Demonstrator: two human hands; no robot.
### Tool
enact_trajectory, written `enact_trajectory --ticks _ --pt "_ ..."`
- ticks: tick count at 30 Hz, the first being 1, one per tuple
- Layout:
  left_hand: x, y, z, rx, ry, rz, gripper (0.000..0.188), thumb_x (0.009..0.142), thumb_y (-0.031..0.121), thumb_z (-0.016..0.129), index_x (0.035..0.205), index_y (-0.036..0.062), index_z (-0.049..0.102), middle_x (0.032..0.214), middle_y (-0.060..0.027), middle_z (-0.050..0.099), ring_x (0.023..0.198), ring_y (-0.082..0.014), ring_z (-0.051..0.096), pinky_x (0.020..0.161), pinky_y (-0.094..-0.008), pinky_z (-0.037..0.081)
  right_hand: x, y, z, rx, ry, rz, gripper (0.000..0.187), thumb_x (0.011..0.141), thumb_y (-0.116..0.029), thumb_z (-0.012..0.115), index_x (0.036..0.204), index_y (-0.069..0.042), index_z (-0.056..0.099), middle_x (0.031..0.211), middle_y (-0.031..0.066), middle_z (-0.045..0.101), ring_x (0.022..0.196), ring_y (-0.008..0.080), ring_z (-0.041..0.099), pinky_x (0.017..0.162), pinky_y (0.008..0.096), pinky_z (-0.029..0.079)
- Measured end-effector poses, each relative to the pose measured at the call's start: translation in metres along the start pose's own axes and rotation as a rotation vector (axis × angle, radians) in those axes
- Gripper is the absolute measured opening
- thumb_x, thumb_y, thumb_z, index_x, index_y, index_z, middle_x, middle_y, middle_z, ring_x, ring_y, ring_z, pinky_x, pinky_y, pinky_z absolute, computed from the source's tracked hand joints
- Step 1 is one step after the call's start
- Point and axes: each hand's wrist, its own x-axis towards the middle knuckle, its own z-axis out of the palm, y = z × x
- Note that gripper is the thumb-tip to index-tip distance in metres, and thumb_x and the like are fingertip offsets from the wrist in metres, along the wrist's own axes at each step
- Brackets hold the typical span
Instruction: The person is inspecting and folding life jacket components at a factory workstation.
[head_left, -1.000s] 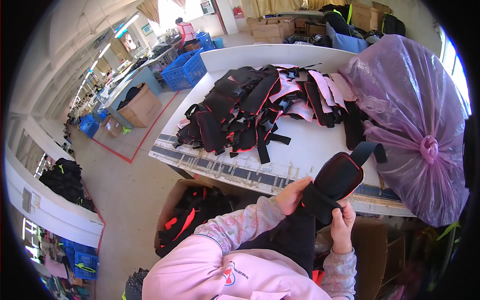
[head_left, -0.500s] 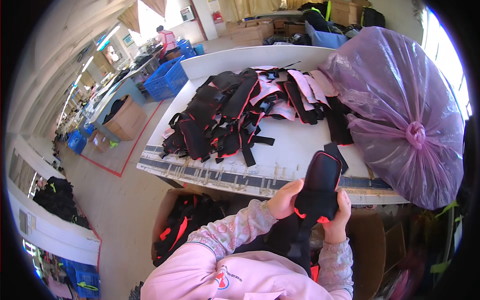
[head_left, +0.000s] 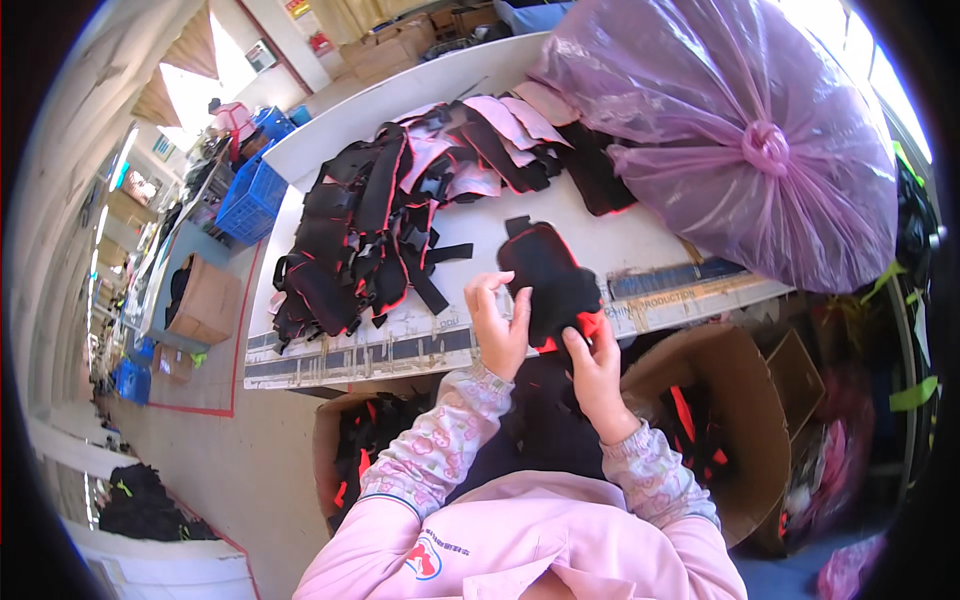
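Observation:
A black padded fabric piece with red edging point(head_left: 545, 275) is held up over the front edge of the white table point(head_left: 600, 240). My left hand point(head_left: 500, 325) grips its left side, with the thumb across the face of the pad. At its lower right corner, where red lining shows, my right hand point(head_left: 597, 375) pinches the fabric between thumb and fingers. A short black strap end sticks out at the top of the pad. Left of it on the table lies a heap of similar black pads point(head_left: 375, 200) with straps, buckles and pinkish undersides.
A big tied purple plastic bag point(head_left: 720, 140) fills the table's right side. Below the table edge stand cardboard boxes, one at left point(head_left: 328, 450) and one at right point(head_left: 735, 390), holding black and red pieces. A blue crate point(head_left: 252, 200) is beyond the table's left side.
The view has swung, so the table and heap sit further left. The padded piece has moved further in over the table and tilted. My right hand now pinches its lower corner.

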Motion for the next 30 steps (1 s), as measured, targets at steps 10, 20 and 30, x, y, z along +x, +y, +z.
enact_trajectory --ticks 10,20,30 --pt "-0.033 -0.025 0.001 -0.935 -0.826 -0.726 0.025 0.097 0.026 0.045 0.102 0.004 0.056 0.09 0.0002 0.058 0.087 -0.0072 0.053 0.077 -0.0252 0.044 -0.012 -0.006 -0.01 -0.335 -0.099 -0.212 0.024 0.083 -0.009 0.064 0.102 0.002 0.053 0.088 0.0114 0.058 0.076 0.0179 0.056 0.068 0.0283 0.045" --pt "-0.007 -0.008 -0.019 -0.969 -0.619 -1.117 0.019 0.097 0.024 0.047 0.098 0.006 0.054 0.093 -0.0015 0.06 0.082 -0.0093 0.058 0.076 -0.0236 0.047 -0.001 -0.007 -0.01 -0.619 -0.154 -0.391 0.034 0.077 -0.014 0.071 0.102 0.0 0.053 0.082 0.0157 0.055 0.075 0.034 0.057 0.063 0.0374 0.047" --pt "0.046 -0.112 0.011 0.138 -0.216 -0.251 0.032 0.076 0.028 0.07 0.067 0.0005 0.056 0.062 -0.0153 0.057 0.054 -0.0301 0.053 0.054 -0.0374 0.042 -0.025 -0.014 0.001 -0.286 -0.625 0.457 0.042 0.09 -0.031 0.054 0.058 -0.004 0.055 0.051 0.0007 0.051 0.047 0.0094 0.045 0.048 0.0278 0.039"
